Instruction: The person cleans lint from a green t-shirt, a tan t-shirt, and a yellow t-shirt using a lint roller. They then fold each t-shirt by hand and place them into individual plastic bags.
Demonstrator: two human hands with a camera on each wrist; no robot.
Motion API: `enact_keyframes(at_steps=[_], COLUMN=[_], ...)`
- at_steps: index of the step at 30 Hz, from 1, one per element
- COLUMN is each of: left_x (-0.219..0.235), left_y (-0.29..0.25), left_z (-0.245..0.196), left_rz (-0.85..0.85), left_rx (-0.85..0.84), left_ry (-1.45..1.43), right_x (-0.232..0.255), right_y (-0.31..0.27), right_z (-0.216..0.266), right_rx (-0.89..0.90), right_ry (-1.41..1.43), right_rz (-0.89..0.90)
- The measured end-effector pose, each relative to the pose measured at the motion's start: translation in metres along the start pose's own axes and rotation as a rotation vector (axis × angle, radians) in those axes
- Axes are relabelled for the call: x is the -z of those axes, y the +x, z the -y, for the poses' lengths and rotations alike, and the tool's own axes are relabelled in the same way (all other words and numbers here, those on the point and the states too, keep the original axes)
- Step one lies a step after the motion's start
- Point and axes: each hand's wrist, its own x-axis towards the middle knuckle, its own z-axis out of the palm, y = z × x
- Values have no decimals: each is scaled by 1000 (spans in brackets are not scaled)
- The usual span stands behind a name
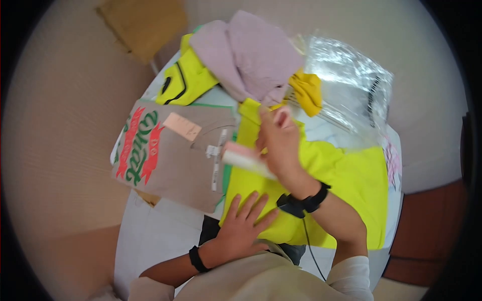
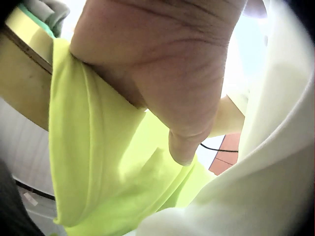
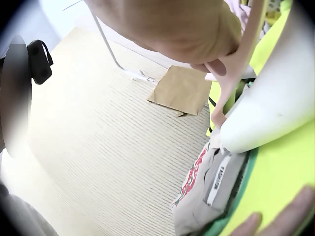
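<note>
My right hand [image 1: 282, 145] grips the pink handle of a lint roller [image 1: 247, 161], held over a bright yellow garment [image 1: 346, 195]. Blur softens the roller in the head view; up close in the right wrist view, its white roll [image 3: 275, 98] sits in a pink frame. Fingers spread, my left hand [image 1: 240, 232] rests on the near left part of the yellow cloth. In the left wrist view the garment's edge [image 2: 83, 147] hangs down below that hand.
Left of the garment lies a folded grey shirt [image 1: 175, 150] with red and green lettering and a pinkish tag [image 1: 182, 126]. Behind are a mauve cloth [image 1: 251, 55], a yellow-and-black piece [image 1: 188, 75] and a clear plastic bag [image 1: 346, 80]. A brown paper piece [image 1: 143, 25] lies beyond the table.
</note>
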Motion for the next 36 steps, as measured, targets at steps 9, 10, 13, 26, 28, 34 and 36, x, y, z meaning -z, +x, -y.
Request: enact_keyframes(at_steps=[9,10,13,26,28,34,36], left_x=[10,10,22,51,60,72,75], left_y=[3,3,6,160,164,173,175], left_z=[-4,-5,-4,116,121,115,107], left_rz=[52,51,95,257,318,413,452], left_rx=[-15,-18,-34,-141,-151,-109,-64], left_ry=[28,20,9,257,286,340,388], right_x=[97,118,160,265,253,136,105], right_y=[29,35,25,-10,-13,-24,-27], right_z=[-14,-5,38,21,31,-3,-25], right_rx=[279,290,305,293,265,249,241], right_ry=[55,78,330,345,361,319,417], right_rz=[-302,-349,-406,-670,-661,-341,-249])
